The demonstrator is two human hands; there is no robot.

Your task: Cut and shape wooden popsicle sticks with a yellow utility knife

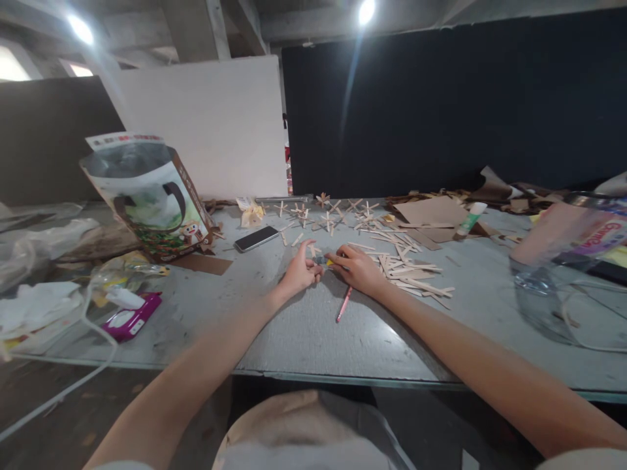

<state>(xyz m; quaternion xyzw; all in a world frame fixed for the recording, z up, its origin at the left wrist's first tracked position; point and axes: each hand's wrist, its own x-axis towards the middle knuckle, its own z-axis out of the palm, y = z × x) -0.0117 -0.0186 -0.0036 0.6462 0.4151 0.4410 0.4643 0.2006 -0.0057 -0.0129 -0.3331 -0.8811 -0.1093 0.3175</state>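
Above the middle of the table my left hand [300, 270] has its lower fingers curled in, while the index finger sticks up. My right hand [361, 269] faces it, fingertips closed on a small grey-and-yellow item [321, 260] between the two hands. Its exact kind is too small to make out. Whatever the left fingers pinch is hidden. A pink pencil [344, 304] lies just below my right hand. Beside that hand spreads a pile of flat wooden craft sticks [414, 277]. Farther back stand several crossed-stick shapes [329, 220].
A black phone [256, 239] lies left of the sticks. On the left are a large printed bag [151, 202] and a purple wipes pack [132, 317]. Cardboard pieces [426, 214] and a glue stick [473, 219] lie back right. A clear plastic container [541, 300] stands far right.
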